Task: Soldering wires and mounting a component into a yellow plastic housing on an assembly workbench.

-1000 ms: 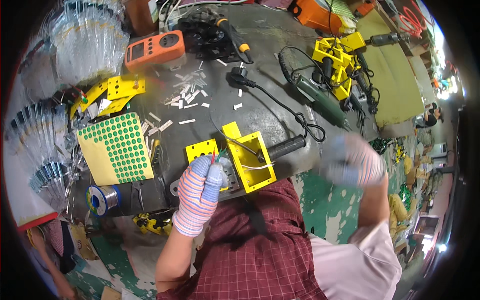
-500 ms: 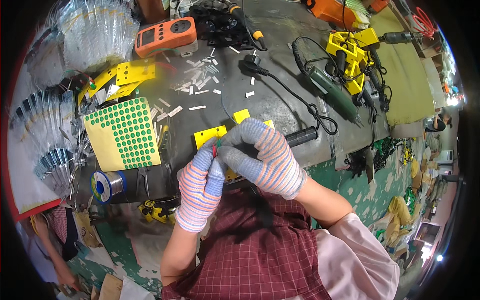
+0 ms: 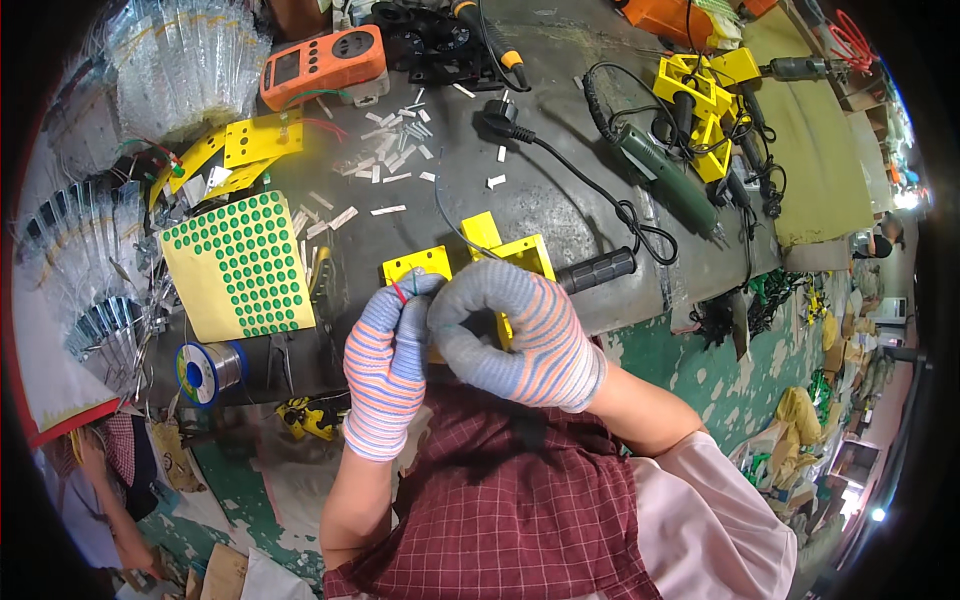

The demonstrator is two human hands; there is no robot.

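Both my hands wear striped knit gloves and work close together at the bench's near edge. Red and green wires (image 3: 402,292) stick out of the pinched fingertips of my left hand (image 3: 383,365). The thumb and fingers of my right hand (image 3: 530,335) curl into a ring, tips together beside the left hand; what they hold is hidden. Just beyond is a yellow plate with holes (image 3: 415,262). A yellow box-like frame (image 3: 525,254), partly covered by the right hand, lies next to a black ribbed handle (image 3: 597,270). A thin dark wire (image 3: 447,215) runs down toward the right hand.
A sheet of green round stickers (image 3: 240,265), a solder spool (image 3: 210,372) and pliers (image 3: 280,362) lie left. An orange meter (image 3: 325,68) and small white strips (image 3: 400,145) are farther back. A black plug with cord (image 3: 505,122) and a green power tool (image 3: 665,180) lie right.
My left hand has shifted slightly left with the wires. My right fingers have drawn apart from the left ones and curled rounder, uncovering more of the yellow frame.
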